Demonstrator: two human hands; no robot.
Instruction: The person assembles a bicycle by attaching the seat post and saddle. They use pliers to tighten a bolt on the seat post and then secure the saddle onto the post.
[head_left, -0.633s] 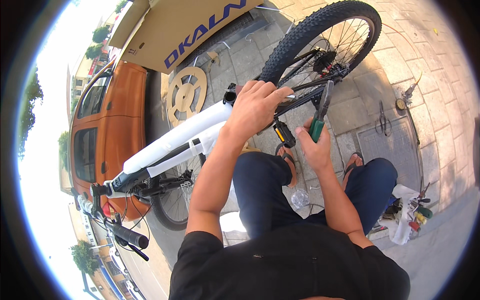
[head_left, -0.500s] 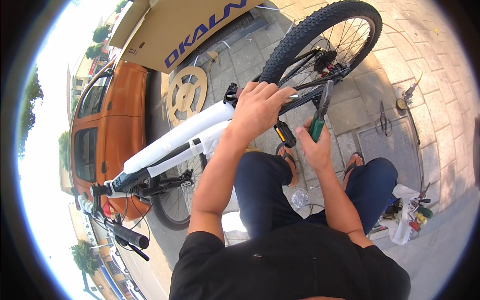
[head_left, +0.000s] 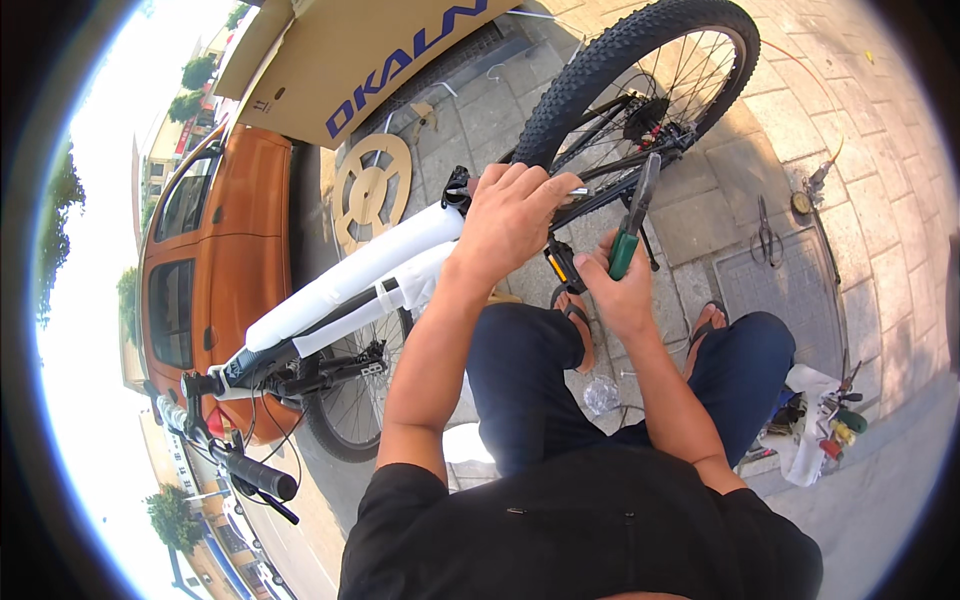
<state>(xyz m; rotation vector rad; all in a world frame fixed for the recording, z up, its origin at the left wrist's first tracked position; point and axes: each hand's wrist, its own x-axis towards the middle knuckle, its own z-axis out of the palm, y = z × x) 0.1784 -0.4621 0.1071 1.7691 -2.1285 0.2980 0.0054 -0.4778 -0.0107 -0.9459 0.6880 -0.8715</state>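
Observation:
A bicycle frame [head_left: 350, 280] wrapped in white foam stretches from left to centre. My left hand [head_left: 505, 222] is closed over the frame beside a black seat clamp [head_left: 457, 188]. Past its thumb a small silver end [head_left: 578, 191] sticks out; what it belongs to is hidden under the fingers. In my closed right hand [head_left: 620, 290] are green-handled pliers [head_left: 624, 255], their grey metal head pointing up toward the rear wheel [head_left: 560, 112]. The jaws look closed and overlap the chainstay in view; whether they touch is unclear. A black pedal [head_left: 566, 264] with an orange reflector lies just left of my right hand.
A large cardboard box [head_left: 350, 60] and a spoked cardboard disc [head_left: 350, 190] lie beyond the bicycle. An orange car [head_left: 215, 260] stands to the left. On the paving at right are scissors [head_left: 767, 235], a round gauge [head_left: 802, 204] and a cloth with tools [head_left: 805, 455].
My right hand has shifted slightly left, carrying the pliers with it, closer to the pedal. My left hand stays on the frame, and the whole view has moved a little.

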